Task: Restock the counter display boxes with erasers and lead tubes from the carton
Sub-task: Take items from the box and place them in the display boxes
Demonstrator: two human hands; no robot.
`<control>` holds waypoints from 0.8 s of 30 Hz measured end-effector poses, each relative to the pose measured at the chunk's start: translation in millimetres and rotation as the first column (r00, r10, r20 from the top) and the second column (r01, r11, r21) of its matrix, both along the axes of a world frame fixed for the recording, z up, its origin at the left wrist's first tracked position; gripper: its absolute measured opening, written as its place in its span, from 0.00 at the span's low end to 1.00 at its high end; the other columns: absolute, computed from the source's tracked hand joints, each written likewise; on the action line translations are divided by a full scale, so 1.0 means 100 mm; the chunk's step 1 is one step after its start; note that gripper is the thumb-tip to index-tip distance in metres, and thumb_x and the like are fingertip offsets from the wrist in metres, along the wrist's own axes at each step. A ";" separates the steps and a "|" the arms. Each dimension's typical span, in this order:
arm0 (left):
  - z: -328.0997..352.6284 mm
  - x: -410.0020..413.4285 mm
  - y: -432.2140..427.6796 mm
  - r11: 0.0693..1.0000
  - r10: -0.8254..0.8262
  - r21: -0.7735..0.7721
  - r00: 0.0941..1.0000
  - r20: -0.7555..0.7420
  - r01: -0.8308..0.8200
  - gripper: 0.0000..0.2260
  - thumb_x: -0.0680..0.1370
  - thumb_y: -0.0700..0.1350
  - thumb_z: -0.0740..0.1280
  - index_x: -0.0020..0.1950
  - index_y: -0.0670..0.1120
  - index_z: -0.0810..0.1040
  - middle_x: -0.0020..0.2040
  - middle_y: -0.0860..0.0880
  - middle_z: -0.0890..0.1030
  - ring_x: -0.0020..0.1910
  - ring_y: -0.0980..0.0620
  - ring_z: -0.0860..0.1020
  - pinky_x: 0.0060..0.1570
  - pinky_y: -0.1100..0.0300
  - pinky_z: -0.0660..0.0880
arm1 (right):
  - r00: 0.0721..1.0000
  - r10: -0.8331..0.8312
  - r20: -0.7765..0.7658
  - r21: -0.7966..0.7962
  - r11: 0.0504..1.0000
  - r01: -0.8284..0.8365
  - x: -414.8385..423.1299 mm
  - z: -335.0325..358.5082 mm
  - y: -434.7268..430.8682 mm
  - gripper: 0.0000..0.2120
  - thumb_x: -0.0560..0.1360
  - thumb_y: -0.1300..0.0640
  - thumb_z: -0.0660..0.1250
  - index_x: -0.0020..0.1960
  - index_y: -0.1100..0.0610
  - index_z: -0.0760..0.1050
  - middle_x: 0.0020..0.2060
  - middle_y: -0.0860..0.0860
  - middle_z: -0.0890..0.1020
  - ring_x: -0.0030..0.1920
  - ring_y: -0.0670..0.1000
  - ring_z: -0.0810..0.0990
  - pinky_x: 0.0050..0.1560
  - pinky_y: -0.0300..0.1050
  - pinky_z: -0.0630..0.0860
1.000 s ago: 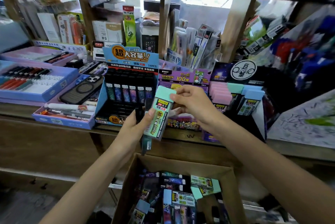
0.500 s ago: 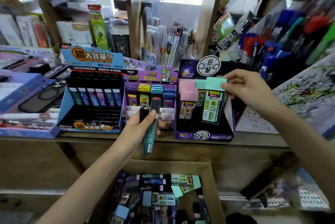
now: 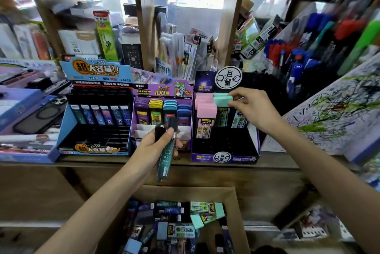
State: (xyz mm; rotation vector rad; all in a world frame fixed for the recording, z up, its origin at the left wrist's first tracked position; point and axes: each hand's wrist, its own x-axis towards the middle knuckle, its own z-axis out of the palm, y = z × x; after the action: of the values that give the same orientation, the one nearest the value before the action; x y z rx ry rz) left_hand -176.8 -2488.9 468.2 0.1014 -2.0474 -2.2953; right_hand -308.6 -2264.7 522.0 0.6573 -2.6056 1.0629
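Step in hand: seating stock. Right grip (image 3: 254, 109) pinched the mint-topped pack (image 3: 223, 100) by its top, low in the purple display box (image 3: 242, 158), right of centre on the surface (image 3: 123, 161), beside pink-topped packs (image 3: 206, 112) marked "2B 0.7". Left grip (image 3: 152, 146) clasped a dark-teal lead tube (image 3: 165, 159) mid-frame, above the carton (image 3: 238, 212) at bottom centre. Next, prob.: let go once the pack sat straight, then slot the tube into the blue box (image 3: 61, 132) at left ("超大容量!!", "24PCS"); centre box (image 3: 162, 93) read "ULTRAMAN", "100根".
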 end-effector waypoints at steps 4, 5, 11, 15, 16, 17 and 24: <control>0.01 -0.01 0.00 1.000 0.004 0.008 1.000 0.001 -0.004 0.10 0.79 0.47 0.59 0.53 0.43 0.74 0.36 0.49 0.81 0.32 0.55 0.77 0.33 0.65 0.75 | 0.999 -0.018 -0.043 0.060 0.998 0.020 -0.02 -0.04 -0.01 0.08 0.75 0.63 0.67 0.53 0.57 0.73 0.41 0.50 0.76 0.41 0.53 0.79 0.45 0.44 0.76; 0.02 -0.01 0.00 1.000 0.004 0.008 1.000 0.000 -0.004 0.10 0.79 0.48 0.59 0.53 0.43 0.74 0.36 0.49 0.81 0.32 0.55 0.77 0.33 0.65 0.75 | 0.995 -0.019 -0.099 0.104 0.994 0.029 -0.02 -0.06 -0.01 0.08 0.75 0.63 0.68 0.53 0.58 0.73 0.41 0.50 0.76 0.41 0.52 0.78 0.46 0.45 0.75; 0.02 -0.01 0.01 1.000 0.007 0.013 1.000 -0.005 -0.006 0.09 0.80 0.46 0.59 0.52 0.42 0.74 0.35 0.49 0.81 0.31 0.56 0.78 0.32 0.66 0.75 | 0.946 -0.014 -0.323 0.301 0.946 0.116 -0.05 -0.12 -0.04 0.07 0.74 0.65 0.68 0.50 0.66 0.77 0.48 0.60 0.75 0.49 0.60 0.75 0.50 0.52 0.73; 0.01 -0.01 0.01 1.000 -0.003 0.012 1.000 -0.022 0.003 0.09 0.80 0.46 0.59 0.52 0.42 0.74 0.35 0.50 0.81 0.31 0.55 0.78 0.33 0.65 0.76 | 0.939 -0.056 -0.339 0.388 0.901 0.194 -0.01 -0.06 -0.05 0.10 0.77 0.61 0.64 0.56 0.64 0.78 0.51 0.59 0.75 0.53 0.59 0.72 0.51 0.50 0.71; 0.01 -0.01 0.01 1.000 -0.007 0.015 1.000 -0.028 0.007 0.08 0.80 0.46 0.59 0.52 0.42 0.74 0.35 0.50 0.81 0.31 0.56 0.78 0.33 0.65 0.76 | 0.915 -0.058 -0.399 0.392 0.891 0.228 0.04 -0.02 -0.06 0.10 0.78 0.61 0.63 0.56 0.64 0.78 0.51 0.58 0.76 0.52 0.59 0.72 0.48 0.49 0.71; 0.01 -0.01 0.00 1.000 -0.009 0.017 0.999 -0.033 0.009 0.08 0.79 0.46 0.59 0.52 0.43 0.74 0.35 0.50 0.81 0.31 0.56 0.78 0.33 0.65 0.76 | 0.883 -0.055 -0.466 0.369 0.895 0.250 0.10 0.03 -0.10 0.10 0.78 0.61 0.62 0.54 0.64 0.78 0.49 0.58 0.76 0.50 0.58 0.73 0.46 0.47 0.70; 0.03 0.01 -0.07 1.000 -0.007 0.003 0.997 -0.082 0.007 0.09 0.77 0.49 0.60 0.51 0.45 0.75 0.35 0.51 0.82 0.32 0.56 0.79 0.33 0.67 0.75 | 0.973 0.204 0.104 0.055 0.976 -0.211 0.62 0.19 -0.73 0.05 0.77 0.52 0.64 0.45 0.49 0.78 0.35 0.40 0.77 0.35 0.36 0.74 0.36 0.29 0.66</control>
State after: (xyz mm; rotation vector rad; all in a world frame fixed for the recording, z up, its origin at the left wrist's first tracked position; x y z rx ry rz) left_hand -176.0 -2495.9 471.4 0.0000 -2.0078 -2.2671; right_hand -246.5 -2337.3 540.5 0.9332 -2.7126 1.0969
